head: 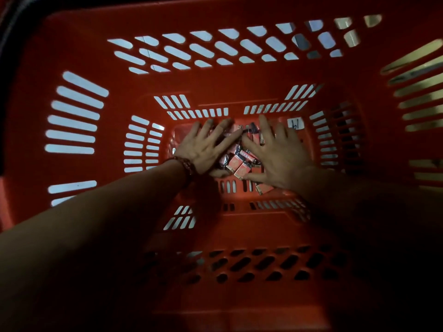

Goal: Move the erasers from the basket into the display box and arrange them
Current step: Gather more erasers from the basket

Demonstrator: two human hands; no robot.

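Deep in a slatted red plastic basket point(79, 56), small boxed erasers point(236, 161), lying at mixed angles, are covered by the left hand point(203, 147) and right hand point(279, 154), fingers spread flat.

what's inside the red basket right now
A pile of small boxed erasers lies on the floor of the basket. The left hand and right hand spread over it, covering much of it, so the count is hidden.

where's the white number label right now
In the head view, the white label sits at the far right of the bottom of the red basket, just beyond the right hand.
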